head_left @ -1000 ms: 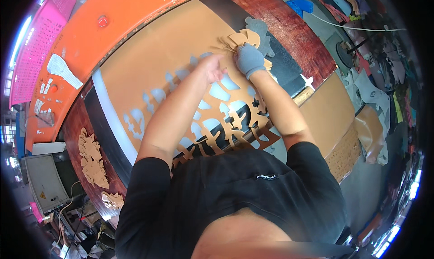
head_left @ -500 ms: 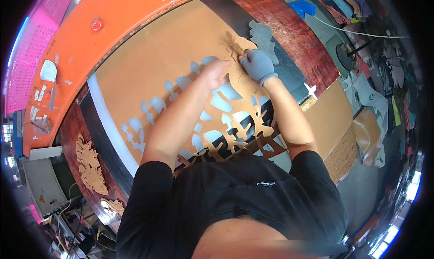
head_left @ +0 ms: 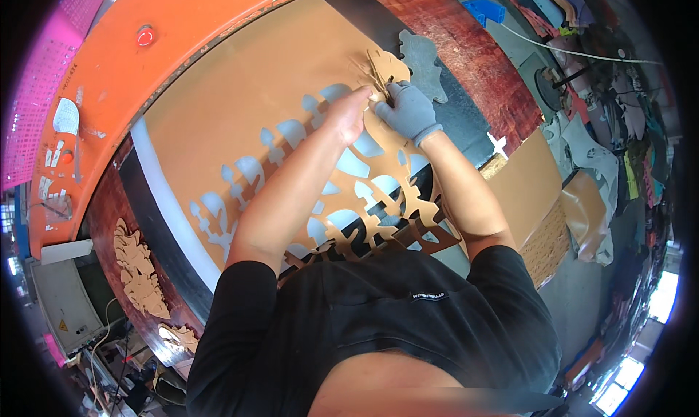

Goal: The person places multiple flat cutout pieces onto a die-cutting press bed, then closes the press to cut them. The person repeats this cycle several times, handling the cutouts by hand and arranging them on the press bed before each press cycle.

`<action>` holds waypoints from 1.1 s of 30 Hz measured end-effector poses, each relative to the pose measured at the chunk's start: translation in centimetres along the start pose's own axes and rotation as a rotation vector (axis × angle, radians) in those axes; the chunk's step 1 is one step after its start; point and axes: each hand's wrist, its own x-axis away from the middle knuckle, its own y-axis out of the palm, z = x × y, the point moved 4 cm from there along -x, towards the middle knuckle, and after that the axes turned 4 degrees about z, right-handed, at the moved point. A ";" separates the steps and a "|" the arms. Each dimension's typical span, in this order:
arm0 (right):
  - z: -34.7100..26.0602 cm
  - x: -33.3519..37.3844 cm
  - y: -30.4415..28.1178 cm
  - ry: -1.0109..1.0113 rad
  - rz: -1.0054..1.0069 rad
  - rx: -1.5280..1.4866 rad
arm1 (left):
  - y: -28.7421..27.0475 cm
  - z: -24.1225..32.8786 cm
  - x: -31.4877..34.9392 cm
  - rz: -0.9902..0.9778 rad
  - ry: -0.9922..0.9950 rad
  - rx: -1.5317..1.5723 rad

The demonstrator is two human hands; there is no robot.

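Both hands, bare left hand (head_left: 352, 113) and gloved right hand (head_left: 409, 111), pinch a tan cut-out piece (head_left: 378, 71). They have shifted slightly along the punched tan sheet (head_left: 240, 104) beneath, freeing another shape.

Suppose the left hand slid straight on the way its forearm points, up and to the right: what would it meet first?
Probably the tan cut-out piece that the left hand and gloved right hand meet at; the grey cut-out shape lies just beyond.

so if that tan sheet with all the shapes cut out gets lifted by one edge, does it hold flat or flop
Likely flops: the tan sheet looks thin, and the cut-out part near the person is only narrow strips. Those strips could probably snag or tear if pulled hard. It seems light, since the left hand and gloved right hand pick pieces from it by fingertips.
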 end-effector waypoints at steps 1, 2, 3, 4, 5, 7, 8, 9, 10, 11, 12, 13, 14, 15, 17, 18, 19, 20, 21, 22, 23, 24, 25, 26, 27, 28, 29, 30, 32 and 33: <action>0.0 0.1 0.1 0.003 0.019 0.010 | 0.0 0.0 0.1 -0.021 -0.010 -0.010; 0.0 0.2 0.1 -0.007 0.050 -0.008 | 0.1 0.2 0.2 -0.053 -0.006 -0.025; 0.1 0.3 0.1 -0.006 0.083 -0.021 | 0.2 0.4 0.5 -0.087 -0.001 -0.039; 0.2 0.3 0.1 -0.010 0.118 -0.042 | 0.1 0.6 0.8 -0.072 0.012 -0.142; 0.3 0.2 0.2 -0.007 0.114 -0.021 | -0.1 0.9 1.1 -0.057 0.025 -0.245; 0.6 0.0 0.3 -0.035 0.121 -0.012 | -0.7 1.8 1.6 0.023 0.092 -0.563; 0.9 -0.1 0.4 0.013 0.122 -0.036 | -1.1 2.3 1.8 0.091 0.140 -0.777; 1.2 -0.2 0.4 0.036 0.129 -0.075 | -1.4 2.9 1.8 0.149 0.239 -0.994; 1.4 -0.3 0.5 0.088 0.143 -0.107 | -1.3 3.9 2.1 0.255 0.550 -1.195; 1.3 -0.4 0.6 0.051 0.120 -0.109 | -1.0 4.7 2.7 0.352 0.919 -1.378; 1.4 -0.4 0.7 0.043 0.101 -0.104 | -0.7 4.8 3.3 0.457 1.258 -1.586; 1.4 -0.5 0.6 0.016 0.084 -0.107 | -1.2 4.4 2.6 0.402 1.186 -1.633; 1.8 -0.5 0.2 0.037 0.100 -0.121 | -1.6 4.1 1.6 0.356 1.070 -1.719; 2.4 -0.4 -0.4 0.045 0.123 -0.147 | -2.2 3.7 0.6 0.296 0.925 -1.785; 4.7 -0.3 -2.1 0.223 0.168 -0.294 | -2.9 3.3 -0.2 0.297 0.903 -1.905; 6.4 0.0 -3.5 0.341 0.245 -0.571 | -3.3 3.1 -0.6 0.284 0.832 -1.979; 8.3 0.5 -5.2 0.464 0.241 -0.726 | -3.5 3.0 -0.7 0.283 0.847 -1.975; 9.6 1.1 -6.9 0.459 0.255 -0.791 | -3.7 2.9 -0.9 0.292 0.833 -1.982; 10.6 1.7 -8.1 0.456 0.388 -0.876 | -3.7 2.8 -0.9 0.296 0.875 -1.973; 11.8 2.5 -9.5 0.539 0.392 -0.933 | -3.8 2.8 -1.1 0.307 0.840 -1.994; 12.4 3.1 -11.3 0.509 0.476 -1.020 | -3.9 2.6 -1.1 0.315 0.845 -1.994; 12.7 4.1 -12.6 0.494 0.498 -1.275 | -3.8 2.6 -1.1 0.333 0.903 -1.976; 12.8 5.1 -14.3 0.509 0.535 -1.264 | -3.9 2.4 -1.3 0.328 0.832 -1.985; 12.4 5.7 -15.7 0.436 0.513 -1.303 | -3.9 2.5 -1.4 0.324 0.816 -1.981; 12.2 6.1 -16.6 0.474 0.501 -1.249 | -3.8 2.7 -1.3 0.323 0.836 -1.978; 11.7 6.4 -17.4 0.449 0.444 -1.230 | -3.6 3.0 -1.1 0.321 0.849 -1.981; 11.5 7.1 -18.0 0.494 0.448 -1.193 | -3.3 3.3 -0.7 0.325 0.893 -1.982; 11.1 7.7 -18.2 0.475 0.399 -1.162 | -2.9 3.4 -0.2 0.304 0.860 -1.990; 10.7 8.4 -17.6 0.532 0.349 -1.168 | -1.2 3.6 1.7 0.182 0.912 -1.899; 10.2 8.6 -17.3 0.483 0.322 -1.151 | -0.4 3.8 3.0 0.144 0.866 -1.870</action>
